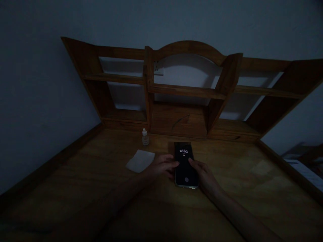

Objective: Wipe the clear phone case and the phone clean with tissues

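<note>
A smartphone lies flat on the wooden desk, its dark screen lit and showing 12:02. My left hand rests on the desk with its fingertips touching the phone's left edge. My right hand lies against the phone's right edge, fingers on its side. Both hands flank the phone, which stays on the desk. A white square cloth or paper lies just left of my left hand. A small white dropper bottle stands upright behind the cloth.
A wooden hutch with open shelves stands along the desk's back edge against the wall. The room is dim. A raised wooden rim runs along the desk's left and right sides. Something pale shows off the desk at far right.
</note>
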Action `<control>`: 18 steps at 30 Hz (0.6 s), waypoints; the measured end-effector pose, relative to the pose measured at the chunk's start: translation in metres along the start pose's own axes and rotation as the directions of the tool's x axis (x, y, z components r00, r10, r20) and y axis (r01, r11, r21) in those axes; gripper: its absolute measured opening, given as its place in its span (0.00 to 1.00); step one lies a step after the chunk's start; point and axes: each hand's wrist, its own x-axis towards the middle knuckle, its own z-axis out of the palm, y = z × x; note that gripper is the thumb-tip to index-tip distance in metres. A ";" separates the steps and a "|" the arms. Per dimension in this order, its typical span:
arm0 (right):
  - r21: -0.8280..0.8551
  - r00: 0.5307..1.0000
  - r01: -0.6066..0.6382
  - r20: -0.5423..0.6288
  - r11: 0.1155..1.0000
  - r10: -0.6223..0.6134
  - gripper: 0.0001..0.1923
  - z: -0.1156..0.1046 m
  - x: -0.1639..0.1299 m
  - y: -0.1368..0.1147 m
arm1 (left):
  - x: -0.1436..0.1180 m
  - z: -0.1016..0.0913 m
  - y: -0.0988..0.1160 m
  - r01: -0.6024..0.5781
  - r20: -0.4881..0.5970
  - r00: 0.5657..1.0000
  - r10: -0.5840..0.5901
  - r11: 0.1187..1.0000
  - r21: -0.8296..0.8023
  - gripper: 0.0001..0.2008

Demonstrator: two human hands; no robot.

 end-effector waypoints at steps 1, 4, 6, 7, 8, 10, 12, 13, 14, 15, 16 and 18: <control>-0.015 1.000 0.000 -0.005 1.000 0.000 0.26 0.000 0.000 0.000 | 0.000 0.000 0.000 0.000 -0.001 1.000 0.000 1.000 -0.009 0.23; -0.058 1.000 0.009 -0.027 0.998 -0.010 0.27 0.000 0.000 0.000 | 0.000 0.000 -0.002 -0.005 0.012 1.000 0.006 0.999 -0.040 0.23; -0.085 0.999 0.018 -0.040 0.996 -0.022 0.28 0.000 0.000 0.000 | 0.001 0.000 -0.004 -0.005 0.014 1.000 0.005 0.999 -0.046 0.23; -0.089 0.999 0.018 -0.038 0.996 -0.022 0.28 0.000 0.000 0.000 | 0.001 -0.001 -0.005 -0.002 0.013 1.000 0.003 0.999 -0.046 0.23; -0.083 0.999 0.015 -0.033 0.996 -0.018 0.28 0.000 0.000 0.000 | 0.001 -0.001 -0.005 0.000 0.009 1.000 0.001 0.999 -0.047 0.23; -0.062 1.000 0.008 -0.006 0.998 -0.008 0.26 0.000 0.001 0.000 | 0.001 -0.001 -0.006 0.001 0.004 1.000 0.000 0.999 -0.055 0.23; -0.040 0.999 0.017 0.029 0.999 -0.016 0.25 -0.002 0.002 -0.001 | 0.001 -0.001 -0.006 -0.002 0.005 1.000 0.003 0.998 -0.056 0.24; -0.034 0.998 0.026 0.050 0.999 -0.024 0.25 -0.002 0.002 -0.002 | 0.001 -0.001 -0.006 -0.005 -0.001 1.000 0.005 0.999 -0.049 0.24; -0.033 0.997 0.035 0.069 0.999 -0.033 0.25 -0.003 0.002 -0.004 | 0.001 -0.002 -0.005 -0.014 -0.012 1.000 0.013 0.999 -0.039 0.24; -0.042 0.995 0.037 0.094 0.998 -0.033 0.25 -0.003 0.002 -0.005 | 0.002 -0.003 -0.004 -0.025 -0.024 0.999 0.024 0.999 -0.027 0.24; -0.061 0.992 0.023 0.124 0.998 -0.015 0.26 -0.004 0.002 -0.006 | 0.002 -0.004 -0.004 -0.039 -0.042 0.998 0.038 0.999 -0.017 0.23; -0.124 0.979 -0.027 0.199 0.992 0.052 0.30 -0.004 0.000 -0.009 | 0.003 -0.007 -0.002 -0.067 -0.077 0.995 0.066 0.998 -0.012 0.22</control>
